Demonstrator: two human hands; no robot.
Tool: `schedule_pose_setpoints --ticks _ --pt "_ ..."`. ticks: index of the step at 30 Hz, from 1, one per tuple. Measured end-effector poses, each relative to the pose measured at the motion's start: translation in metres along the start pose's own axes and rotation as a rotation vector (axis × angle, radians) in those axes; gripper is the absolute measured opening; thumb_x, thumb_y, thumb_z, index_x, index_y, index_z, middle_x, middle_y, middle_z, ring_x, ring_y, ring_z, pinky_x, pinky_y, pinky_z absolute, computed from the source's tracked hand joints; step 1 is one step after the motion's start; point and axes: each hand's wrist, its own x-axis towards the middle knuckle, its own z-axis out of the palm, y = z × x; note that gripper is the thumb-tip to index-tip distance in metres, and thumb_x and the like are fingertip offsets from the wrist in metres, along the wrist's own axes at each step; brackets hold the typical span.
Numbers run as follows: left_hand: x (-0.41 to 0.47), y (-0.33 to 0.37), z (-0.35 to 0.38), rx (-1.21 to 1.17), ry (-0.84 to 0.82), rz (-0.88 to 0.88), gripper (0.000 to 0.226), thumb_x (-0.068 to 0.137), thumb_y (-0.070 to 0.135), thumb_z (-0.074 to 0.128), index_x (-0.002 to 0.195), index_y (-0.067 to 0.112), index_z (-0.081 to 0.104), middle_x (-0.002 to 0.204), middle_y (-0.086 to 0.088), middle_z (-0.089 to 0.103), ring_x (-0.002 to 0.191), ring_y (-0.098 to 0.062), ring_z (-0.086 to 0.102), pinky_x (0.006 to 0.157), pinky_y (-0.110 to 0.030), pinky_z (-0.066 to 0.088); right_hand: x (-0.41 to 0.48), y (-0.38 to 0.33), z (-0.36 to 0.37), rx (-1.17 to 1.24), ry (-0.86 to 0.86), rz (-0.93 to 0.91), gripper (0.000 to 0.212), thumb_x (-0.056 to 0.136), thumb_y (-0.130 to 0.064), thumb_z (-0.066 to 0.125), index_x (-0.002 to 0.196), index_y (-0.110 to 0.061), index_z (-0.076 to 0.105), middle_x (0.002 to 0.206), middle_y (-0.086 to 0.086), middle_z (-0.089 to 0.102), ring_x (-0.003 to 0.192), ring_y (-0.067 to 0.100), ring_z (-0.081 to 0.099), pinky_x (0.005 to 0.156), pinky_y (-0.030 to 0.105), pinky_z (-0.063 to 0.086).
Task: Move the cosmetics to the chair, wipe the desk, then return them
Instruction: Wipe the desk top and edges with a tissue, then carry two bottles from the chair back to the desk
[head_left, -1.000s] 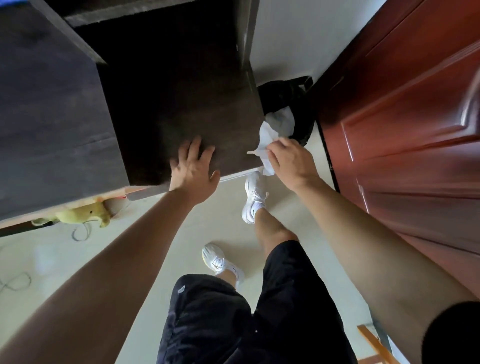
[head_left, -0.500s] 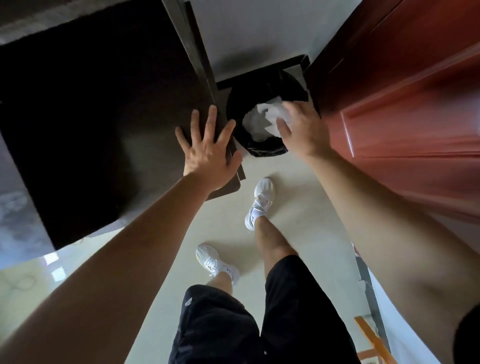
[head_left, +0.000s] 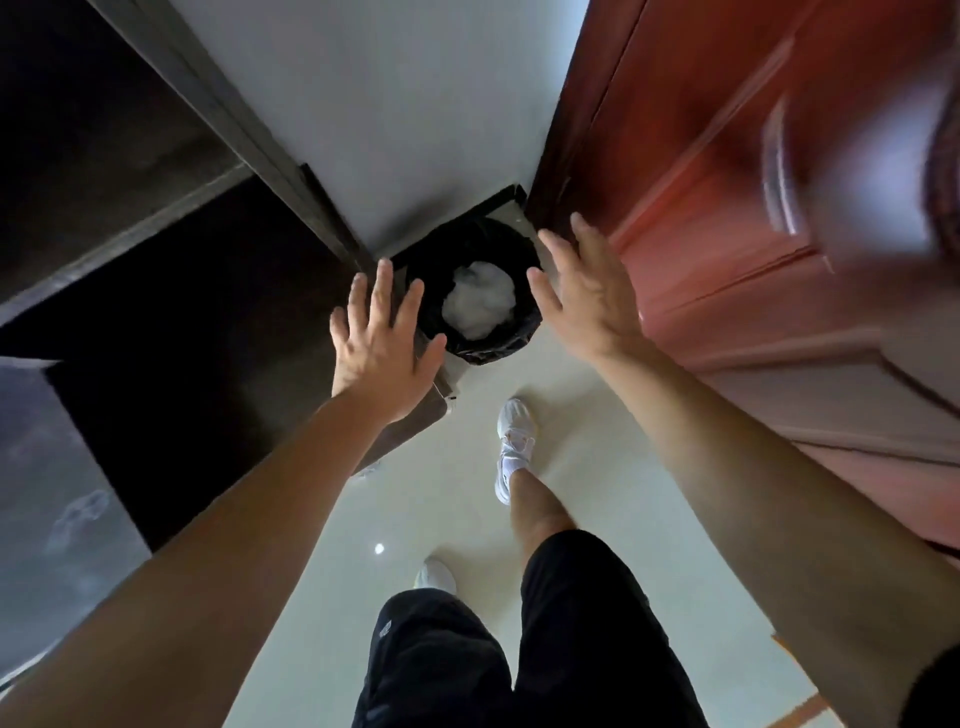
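No word, number, brand or sign can be read here. A small pale mark (head_left: 384, 630) sits on the black shorts (head_left: 441, 670), but it is too small and blurred to make out as letters or a logo. The white shoe (head_left: 514, 436) shows faint marks near its laces, and these cannot be read either.
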Motion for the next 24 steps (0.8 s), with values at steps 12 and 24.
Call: schedule_pose_setpoints --ticks 12,24 --pt "-0.161 0.116 -0.163 0.057 0.356 0.488 0.066 0.100 0.056 0.030 0.157 0.025 0.018 0.166 -0.009 -0.001 0.152 -0.037 0.000 0.118 -0.060 0.014 -0.251 -0.045 -0.224 -0.158 0.312 0.267 0.053 0.103 -0.045 0.041 0.152 -0.025 0.040 0.161 0.018 0.029 0.146 0.040 0.032 0.116 0.052 0.031" --pt "-0.331 0.353 -0.191 -0.002 0.535 1.091 0.069 0.093 0.055 0.041 0.152 0.020 0.035 0.164 -0.016 0.015 0.149 -0.041 0.018 0.111 -0.063 0.025 -0.558 0.035 -0.364 -0.294 0.493 0.676 0.059 0.100 -0.049 0.040 0.156 -0.029 0.031 0.161 0.018 0.029 0.144 0.043 0.034 0.113 0.054 0.035"
